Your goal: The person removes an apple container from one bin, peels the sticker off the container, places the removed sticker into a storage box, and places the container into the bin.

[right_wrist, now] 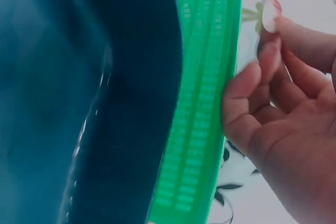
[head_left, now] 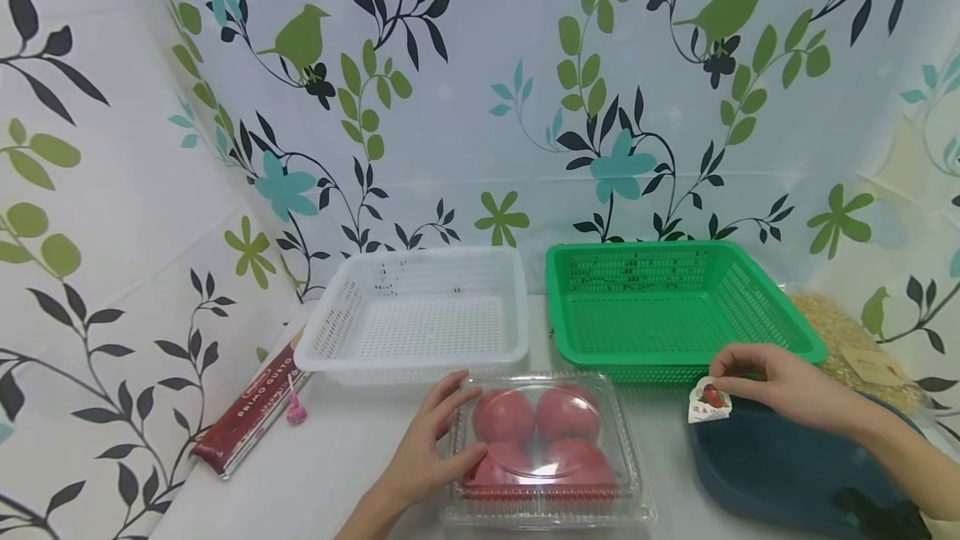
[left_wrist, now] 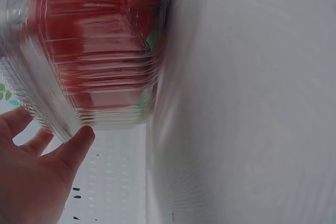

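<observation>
A clear plastic box (head_left: pixel 633 482) of red tomatoes (head_left: pixel 567 412) sits at the front of the table with its lid on. My left hand (head_left: pixel 423 444) rests at the box's left side, fingers spread and thumb touching the lid. In the left wrist view, the thumb of my left hand (left_wrist: pixel 42 174) meets the box's ridged rim (left_wrist: pixel 50 103). To the right, above the dark blue basin (head_left: pixel 780 461), my right hand (head_left: pixel 783 382) pinches a small white label (head_left: pixel 708 401) printed with a red picture. The label appears edge-on in the right wrist view.
Behind the box stand a white basket (head_left: pixel 412 365) and a green basket (head_left: pixel 690 365). A red spaghetti packet (head_left: pixel 251 407) and a pink lollipop (head_left: pixel 296 411) lie at left. At right, a bag of pale yellow pieces (head_left: pixel 847 340) sits behind the basin. Patterned cloth surrounds the table.
</observation>
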The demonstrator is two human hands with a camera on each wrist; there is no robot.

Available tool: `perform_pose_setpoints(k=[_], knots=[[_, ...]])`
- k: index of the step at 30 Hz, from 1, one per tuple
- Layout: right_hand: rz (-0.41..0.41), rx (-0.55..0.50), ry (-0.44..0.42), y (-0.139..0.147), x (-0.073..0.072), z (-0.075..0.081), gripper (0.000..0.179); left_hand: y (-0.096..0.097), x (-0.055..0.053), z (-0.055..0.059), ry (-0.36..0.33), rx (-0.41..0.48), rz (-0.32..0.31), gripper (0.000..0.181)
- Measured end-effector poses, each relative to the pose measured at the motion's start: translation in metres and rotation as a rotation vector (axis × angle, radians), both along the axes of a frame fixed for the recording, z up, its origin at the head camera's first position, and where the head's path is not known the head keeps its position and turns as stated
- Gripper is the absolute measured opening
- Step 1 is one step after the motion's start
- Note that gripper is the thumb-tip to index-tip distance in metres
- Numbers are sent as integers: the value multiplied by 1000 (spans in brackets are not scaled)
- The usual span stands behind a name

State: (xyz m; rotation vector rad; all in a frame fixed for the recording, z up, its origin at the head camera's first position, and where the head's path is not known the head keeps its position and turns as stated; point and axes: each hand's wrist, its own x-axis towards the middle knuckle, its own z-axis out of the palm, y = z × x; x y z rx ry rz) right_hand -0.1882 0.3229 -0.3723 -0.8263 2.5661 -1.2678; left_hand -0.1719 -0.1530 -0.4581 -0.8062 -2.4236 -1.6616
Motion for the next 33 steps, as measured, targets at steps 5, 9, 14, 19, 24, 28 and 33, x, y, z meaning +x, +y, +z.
perform_pose_setpoints(k=[5,9,14,19,24,28,33], knots=[[50,15,-58,14,-2,-6,6,0,0,0,-13,3,-3,60],[73,26,-109,21,-6,-10,5,-1,-1,0,-14,2,-12,60],[122,33,-134,27,-11,-18,5,-1,-2,0,-22,3,-20,60],[141,77,-115,29,-15,-28,6,-1,-2,-1,-34,2,-21,60],[116,137,-99,28,-17,-36,6,-2,-2,-1,-39,2,-18,60],[121,142,-160,28,-19,-41,5,-2,-1,-1,-43,2,-21,60],[123,150,-245,30,-21,-45,3,-1,-1,1,-52,2,-23,60]])
